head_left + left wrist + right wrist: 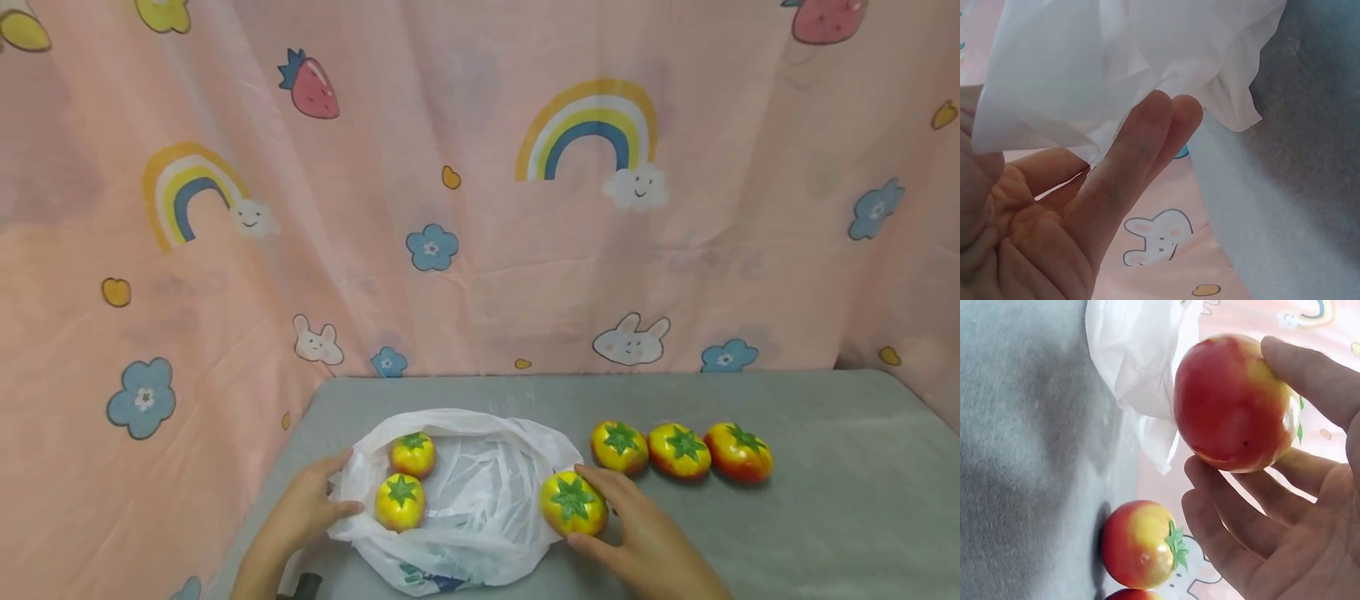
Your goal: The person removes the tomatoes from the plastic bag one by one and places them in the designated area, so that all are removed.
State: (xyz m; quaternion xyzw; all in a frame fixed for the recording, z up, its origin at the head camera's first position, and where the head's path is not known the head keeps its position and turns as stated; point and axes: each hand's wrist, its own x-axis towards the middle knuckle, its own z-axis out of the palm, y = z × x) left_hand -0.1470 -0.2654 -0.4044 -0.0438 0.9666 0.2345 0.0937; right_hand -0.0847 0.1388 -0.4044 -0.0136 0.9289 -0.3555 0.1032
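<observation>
A white plastic bag (480, 546) stands with its mouth wide on the grey table. Inside at its left lie two glossy yellow-red tomatoes with green star-shaped tops, a rear tomato (412, 455) and a front tomato (401, 502). My left hand (306, 504) holds the bag's left edge; in the left wrist view the white film (1085, 75) passes between thumb and fingers. With thumb and fingers, my right hand (637, 533) grips another tomato (573, 503) at the bag's right rim. Its red underside (1232, 409) faces the right wrist camera.
Three more tomatoes sit in a row right of the bag: a left one (619, 447), a middle one (679, 452) and a right one (738, 452). A pink printed curtain (480, 308) hangs behind the table (840, 500). A dark object (307, 586) shows by the left wrist.
</observation>
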